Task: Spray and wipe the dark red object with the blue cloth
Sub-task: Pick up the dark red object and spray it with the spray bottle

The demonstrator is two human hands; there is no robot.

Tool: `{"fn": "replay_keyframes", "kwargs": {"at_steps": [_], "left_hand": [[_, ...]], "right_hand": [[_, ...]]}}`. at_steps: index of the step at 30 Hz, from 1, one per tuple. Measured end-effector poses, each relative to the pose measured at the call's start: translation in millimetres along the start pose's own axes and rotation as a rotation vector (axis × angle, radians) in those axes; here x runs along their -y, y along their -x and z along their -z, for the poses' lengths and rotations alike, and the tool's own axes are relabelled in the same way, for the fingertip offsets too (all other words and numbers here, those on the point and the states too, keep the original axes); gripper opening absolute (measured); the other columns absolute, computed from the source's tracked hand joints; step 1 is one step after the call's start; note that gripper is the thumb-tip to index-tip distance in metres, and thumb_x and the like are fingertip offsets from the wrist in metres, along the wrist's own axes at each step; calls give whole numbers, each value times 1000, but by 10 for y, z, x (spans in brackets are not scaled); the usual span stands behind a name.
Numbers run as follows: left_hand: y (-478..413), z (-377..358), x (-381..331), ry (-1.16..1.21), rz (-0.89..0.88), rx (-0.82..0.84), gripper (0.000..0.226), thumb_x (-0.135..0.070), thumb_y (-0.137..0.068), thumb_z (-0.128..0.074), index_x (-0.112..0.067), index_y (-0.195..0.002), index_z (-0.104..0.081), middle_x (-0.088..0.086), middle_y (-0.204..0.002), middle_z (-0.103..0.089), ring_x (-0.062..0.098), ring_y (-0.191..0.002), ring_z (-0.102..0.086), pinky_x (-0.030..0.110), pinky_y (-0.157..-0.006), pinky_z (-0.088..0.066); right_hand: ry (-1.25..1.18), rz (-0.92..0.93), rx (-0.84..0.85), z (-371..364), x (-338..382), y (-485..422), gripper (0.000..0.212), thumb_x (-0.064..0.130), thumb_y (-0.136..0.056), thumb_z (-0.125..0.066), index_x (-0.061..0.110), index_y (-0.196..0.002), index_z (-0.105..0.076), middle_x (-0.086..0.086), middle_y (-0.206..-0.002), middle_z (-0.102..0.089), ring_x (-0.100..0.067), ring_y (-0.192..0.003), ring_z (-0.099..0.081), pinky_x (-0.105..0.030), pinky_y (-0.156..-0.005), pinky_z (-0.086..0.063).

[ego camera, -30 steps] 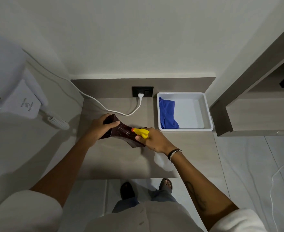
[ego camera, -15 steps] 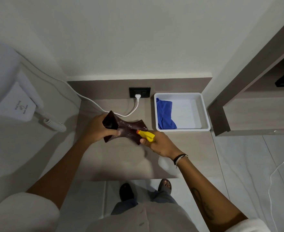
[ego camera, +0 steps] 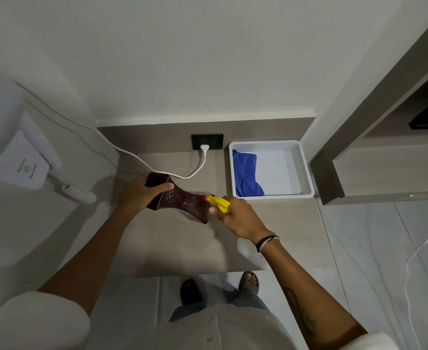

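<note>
L hand [ego camera: 138,195] grips dark red object [ego camera: 182,200] over counter [ego camera: 167,243] centre; R hand [ego camera: 235,218] clutches yellow sprayer [ego camera: 219,203].

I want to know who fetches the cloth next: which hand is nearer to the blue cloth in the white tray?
Right. The right hand, holding the yellow sprayer, sits just in front of the white tray with the blue cloth; the left hand grips the dark red object farther left.

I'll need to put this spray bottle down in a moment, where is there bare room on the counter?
Bare counter lies near its front edge, below both hands. The white tray's right half is bare too. It is crowded at the back left, where the white cord crosses, and beside the blue cloth.
</note>
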State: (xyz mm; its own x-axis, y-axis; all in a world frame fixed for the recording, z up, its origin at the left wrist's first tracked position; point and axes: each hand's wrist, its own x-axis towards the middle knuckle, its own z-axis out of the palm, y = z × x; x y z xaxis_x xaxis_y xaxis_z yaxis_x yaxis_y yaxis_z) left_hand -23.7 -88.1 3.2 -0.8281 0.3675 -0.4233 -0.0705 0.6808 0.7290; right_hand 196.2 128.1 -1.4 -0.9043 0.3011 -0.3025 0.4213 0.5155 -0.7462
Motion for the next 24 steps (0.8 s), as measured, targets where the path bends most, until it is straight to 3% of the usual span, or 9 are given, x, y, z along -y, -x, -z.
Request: {"fn": "replay_keyframes", "kwargs": {"at_steps": [3,6,9,10,12,14,17,20,24], "left_hand": [[43,3,-25,-64,-57,35,97,-81,-67,-75,-38,-153,-55,1,-138,-68,26,-119,-70,48,-106,-58],[60,-33,-50,-226,-93,70,99,-88,-74,-55,-39,-160,-47,12,-151,-59,35,-133,-62,52,-114,-50],[114,-40,-67,-357,-65,127,112,-96,-72,-40,-41,-169,-27,17,-172,-33,40,-156,-37,57,-124,-34],[138,-27,-62,-371,-59,159,120,-99,-69,-43,-41,-171,-19,14,-179,-20,38,-163,-25,58,-127,-27],[175,24,-16,-384,-97,253,144,-98,-57,-69,-37,-172,-9,7,-182,-5,35,-167,-12,60,-131,-23],[191,81,63,-408,-192,323,157,-76,-49,-96,-29,-172,-11,9,-181,-11,33,-166,-17,60,-129,-29],[200,126,127,-365,-287,252,134,-40,-49,-104,-21,-164,-38,10,-165,-44,34,-152,-45,56,-121,-43],[187,106,93,-293,-328,122,100,-46,-45,-97,-22,-137,-66,3,-133,-70,26,-121,-68,52,-104,-57],[196,31,-4,-149,-155,27,66,-62,-50,-95,-35,-107,-74,-11,-103,-80,11,-95,-76,39,-84,-64]], "right_hand": [[41,-24,37,46,-66,10,29,48,-104,-63,21,-97,-62,0,-87,-65,-23,-84,-63,-38,-75,-48],[72,-34,49,57,-116,39,28,47,-104,-64,21,-97,-61,-1,-90,-65,-24,-85,-63,-38,-77,-49],[60,-36,50,33,-139,72,27,47,-104,-65,22,-96,-59,-1,-90,-65,-25,-86,-64,-40,-78,-50],[55,-36,56,22,-142,78,29,47,-104,-65,20,-98,-62,-1,-91,-65,-27,-87,-66,-41,-79,-52],[52,-36,71,3,-153,93,34,48,-104,-65,14,-106,-67,-1,-93,-66,-29,-91,-68,-44,-82,-54],[49,-27,84,-14,-156,107,37,48,-104,-65,12,-111,-68,-2,-95,-67,-28,-91,-68,-44,-82,-53],[37,-5,99,-41,-145,122,39,49,-104,-65,12,-116,-69,-10,-105,-75,-29,-94,-69,-45,-83,-55],[17,35,111,-72,-87,131,37,47,-104,-65,13,-121,-68,-12,-111,-77,-25,-93,-68,-41,-80,-52],[-2,91,112,-101,54,94,39,45,-105,-65,15,-129,-69,-11,-118,-78,-30,-104,-72,-40,-86,-56]]}}
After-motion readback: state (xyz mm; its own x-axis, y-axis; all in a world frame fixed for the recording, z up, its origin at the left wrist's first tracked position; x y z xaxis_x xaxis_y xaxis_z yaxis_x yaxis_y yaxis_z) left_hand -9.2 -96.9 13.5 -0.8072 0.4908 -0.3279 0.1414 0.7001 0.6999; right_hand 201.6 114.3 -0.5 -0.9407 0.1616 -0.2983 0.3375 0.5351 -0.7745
